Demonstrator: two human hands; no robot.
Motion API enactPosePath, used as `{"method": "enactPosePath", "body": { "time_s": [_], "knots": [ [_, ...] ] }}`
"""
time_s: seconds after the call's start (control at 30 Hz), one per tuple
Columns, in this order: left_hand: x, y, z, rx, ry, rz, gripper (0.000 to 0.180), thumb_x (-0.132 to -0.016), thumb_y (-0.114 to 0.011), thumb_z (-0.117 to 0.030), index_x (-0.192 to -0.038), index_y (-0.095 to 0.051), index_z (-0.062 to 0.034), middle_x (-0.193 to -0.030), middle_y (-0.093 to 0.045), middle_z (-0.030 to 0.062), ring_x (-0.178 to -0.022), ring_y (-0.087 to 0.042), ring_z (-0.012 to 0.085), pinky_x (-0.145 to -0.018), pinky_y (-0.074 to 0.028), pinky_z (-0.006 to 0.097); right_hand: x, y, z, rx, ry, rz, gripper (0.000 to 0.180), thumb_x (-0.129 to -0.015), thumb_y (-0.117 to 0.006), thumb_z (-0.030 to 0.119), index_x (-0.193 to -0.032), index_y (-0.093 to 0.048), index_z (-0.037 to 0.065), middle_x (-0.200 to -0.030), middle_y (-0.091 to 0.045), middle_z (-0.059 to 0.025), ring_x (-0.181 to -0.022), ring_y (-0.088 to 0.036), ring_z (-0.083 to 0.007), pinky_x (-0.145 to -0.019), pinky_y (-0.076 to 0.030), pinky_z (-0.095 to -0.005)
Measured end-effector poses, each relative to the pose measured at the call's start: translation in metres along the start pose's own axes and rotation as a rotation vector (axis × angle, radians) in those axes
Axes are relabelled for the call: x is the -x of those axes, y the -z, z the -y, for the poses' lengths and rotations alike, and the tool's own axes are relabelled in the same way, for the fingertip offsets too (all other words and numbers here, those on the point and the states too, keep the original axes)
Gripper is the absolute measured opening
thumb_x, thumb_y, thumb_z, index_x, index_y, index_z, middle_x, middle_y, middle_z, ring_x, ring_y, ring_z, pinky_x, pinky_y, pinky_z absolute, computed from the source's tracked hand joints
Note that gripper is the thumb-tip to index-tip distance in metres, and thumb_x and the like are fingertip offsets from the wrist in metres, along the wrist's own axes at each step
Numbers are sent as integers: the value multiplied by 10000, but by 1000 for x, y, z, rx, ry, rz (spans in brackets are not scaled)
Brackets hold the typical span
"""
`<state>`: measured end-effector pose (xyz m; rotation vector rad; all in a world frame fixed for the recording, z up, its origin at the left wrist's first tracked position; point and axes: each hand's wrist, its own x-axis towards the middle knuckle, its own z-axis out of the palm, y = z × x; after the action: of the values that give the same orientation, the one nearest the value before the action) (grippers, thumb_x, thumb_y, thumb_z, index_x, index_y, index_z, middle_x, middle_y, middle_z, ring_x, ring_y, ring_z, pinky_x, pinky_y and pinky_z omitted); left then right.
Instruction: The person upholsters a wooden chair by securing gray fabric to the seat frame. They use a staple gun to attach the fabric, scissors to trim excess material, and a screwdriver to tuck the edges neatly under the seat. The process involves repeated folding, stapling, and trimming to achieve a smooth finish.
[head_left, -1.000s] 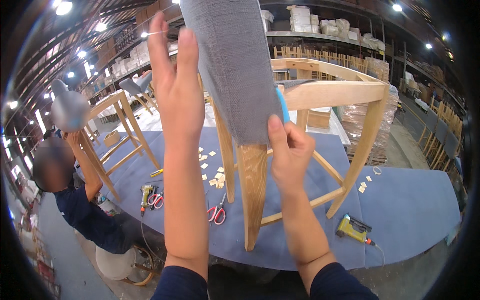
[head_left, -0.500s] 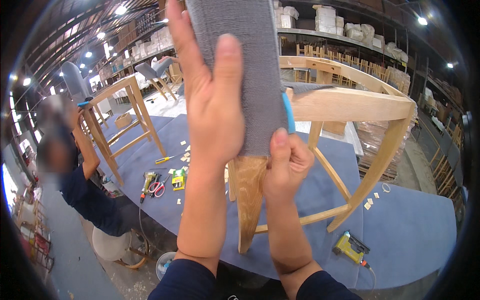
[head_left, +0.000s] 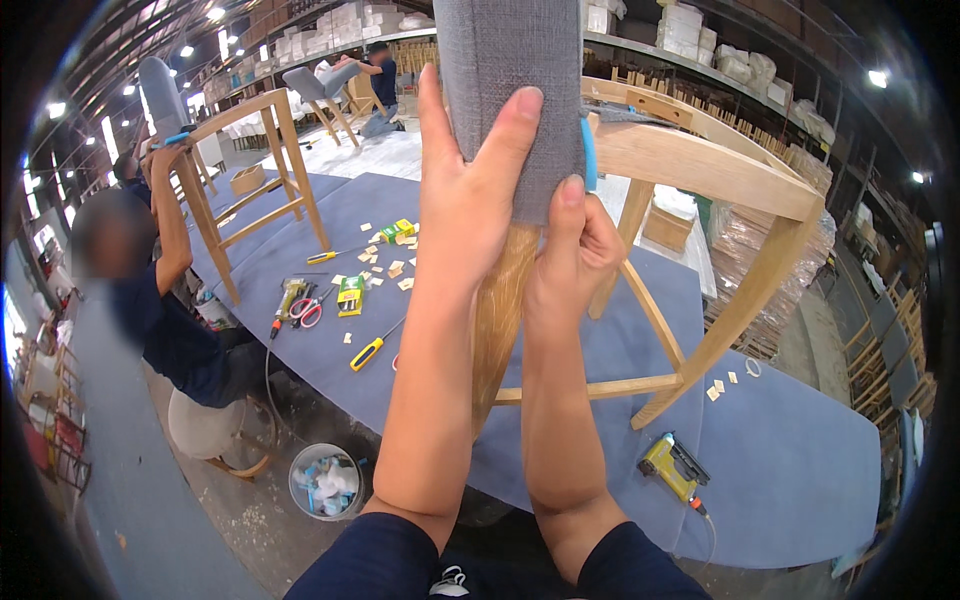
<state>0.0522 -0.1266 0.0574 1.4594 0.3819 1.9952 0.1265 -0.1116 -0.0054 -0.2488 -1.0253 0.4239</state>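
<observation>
Blue-grey warehouse table beneath chair frame

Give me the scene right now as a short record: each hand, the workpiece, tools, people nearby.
Left hand: fingers spread, laid against the grey fabric
Right hand: closed at the fabric's lower right edge, near the blue strip
Workpiece: wooden frame, standing on the table; bare wood below the fabric
Tools: yellow staple gun lying at right; yellow-handled screwdriver left of the left forearm
Nearby: co-worker at left, arms raised to another frame
</observation>
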Motion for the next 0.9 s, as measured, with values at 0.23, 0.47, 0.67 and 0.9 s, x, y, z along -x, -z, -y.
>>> {"method": "enactPosePath", "body": {
  "time_s": [0.23,0.47,0.67,0.9],
  "knots": [
    [4,-2,0,-4,-25,17,1157,-879,-859,-127,-1666,-27,38,-1365,-604,184,-1174,-638,217,-1001,-539,346,-1,1,-1,-54,-4,-23,491,-1062,-689,220,-647,-486,54,-651,-467,61,-650,-367,-37,-571,-255,-266],
    [3,2,6,-81,-131,82,1105,-874,-835,-90,-1675,-76,-34,-1267,-636,142,-1063,-669,193,-890,-582,350,0,1,-3,-95,-52,-28,470,-1062,-690,233,-658,-539,45,-651,-476,64,-658,-379,-36,-591,-270,-261],
    [10,-1,-1,-103,-36,70,1162,-817,-860,-67,-1681,-85,-19,-1374,-595,196,-1148,-656,230,-974,-558,359,-2,9,-13,-116,-68,25,416,-1074,-669,329,-730,-619,101,-691,-477,101,-657,-369,-9,-586,-257,-235],
    [6,5,18,-609,-158,-41,1100,-841,-893,-375,-1656,-263,9,-1634,-399,230,-1463,-440,308,-1222,-321,392,11,62,5,135,-50,265,153,-1045,-693,196,-1053,-730,48,-827,-629,72,-765,-550,-46,-704,-461,-246]
  ]
}}
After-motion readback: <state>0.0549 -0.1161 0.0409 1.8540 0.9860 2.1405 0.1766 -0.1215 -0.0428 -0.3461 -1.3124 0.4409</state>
